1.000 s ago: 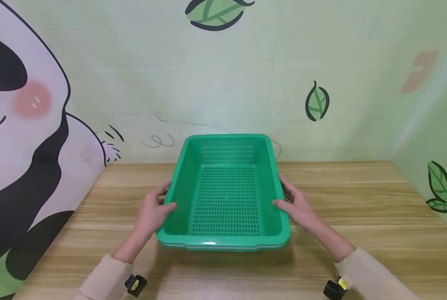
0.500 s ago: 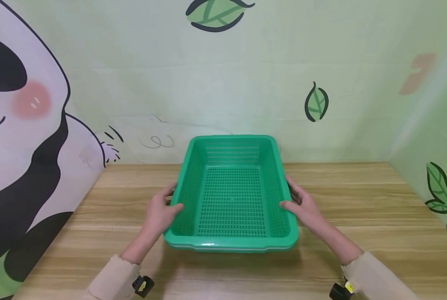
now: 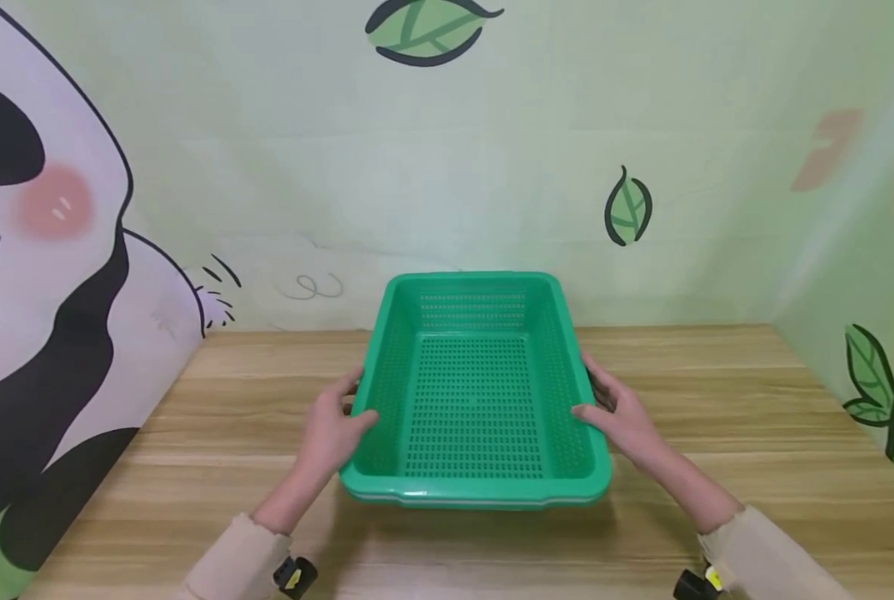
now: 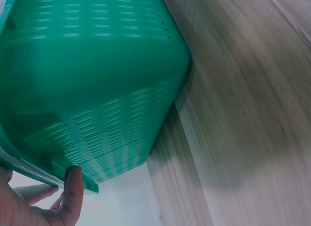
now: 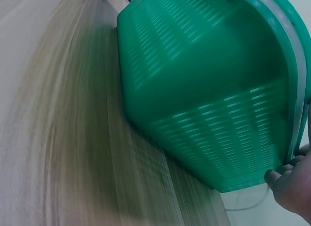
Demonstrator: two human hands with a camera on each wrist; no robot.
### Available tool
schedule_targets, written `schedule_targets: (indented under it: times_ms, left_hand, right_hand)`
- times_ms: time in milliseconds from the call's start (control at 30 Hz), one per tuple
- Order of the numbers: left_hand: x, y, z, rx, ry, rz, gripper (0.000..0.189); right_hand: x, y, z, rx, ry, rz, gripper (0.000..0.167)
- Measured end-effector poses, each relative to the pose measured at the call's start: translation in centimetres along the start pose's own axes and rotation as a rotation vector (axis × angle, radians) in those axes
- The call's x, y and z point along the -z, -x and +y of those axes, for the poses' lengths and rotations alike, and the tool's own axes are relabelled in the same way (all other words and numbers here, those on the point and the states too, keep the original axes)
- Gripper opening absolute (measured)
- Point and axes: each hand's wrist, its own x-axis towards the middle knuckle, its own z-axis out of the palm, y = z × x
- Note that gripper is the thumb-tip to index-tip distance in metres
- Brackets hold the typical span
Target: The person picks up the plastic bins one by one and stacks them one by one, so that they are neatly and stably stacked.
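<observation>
A green plastic basket (image 3: 476, 404) with slotted walls and a perforated bottom is in the middle of the head view, with nothing inside. A pale band runs between two green rims at its edge, visible in the right wrist view. My left hand (image 3: 334, 425) grips the left rim, thumb over the top and fingers outside. On the opposite side my right hand (image 3: 621, 417) holds the right rim the same way. Both wrist views show the basket's outer wall (image 5: 214, 85) close above the tabletop; whether its bottom touches the wood I cannot tell.
The wooden table (image 3: 716, 417) extends around the basket to both sides. Behind it stands a pale green wall cloth (image 3: 454, 183) printed with leaves and a panda (image 3: 57, 208). The basket's far rim is near this wall.
Both hands have moved the basket a little to the right across the table, keeping the same hold on its rims. The head view has shifted slightly.
</observation>
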Motion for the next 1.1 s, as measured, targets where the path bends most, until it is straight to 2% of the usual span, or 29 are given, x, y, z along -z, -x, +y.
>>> schedule_targets:
  times_ms: [333,500,733,1100]
  left_hand:
    - [-0.4,0.2,0.3,-0.022,-0.011,0.005,0.063]
    - [-0.6,0.1,0.3,-0.030,-0.019,0.014,0.063]
    - [-0.9,0.1,0.3,-0.026,-0.026,0.025,0.064]
    - [-0.7,0.1,0.1,-0.011,-0.011,0.003,0.065]
  right_hand:
    - [0.6,-0.2,0.4,-0.017,0.009,-0.009,0.073]
    - [0.8,-0.3,0.7,0.006,-0.010,-0.021,0.072]
    - [1.1,-0.3,0.8,0.018,-0.010,-0.027,0.072]
    - [1.1,0.0,0.6,0.015,0.011,-0.030,0.072]
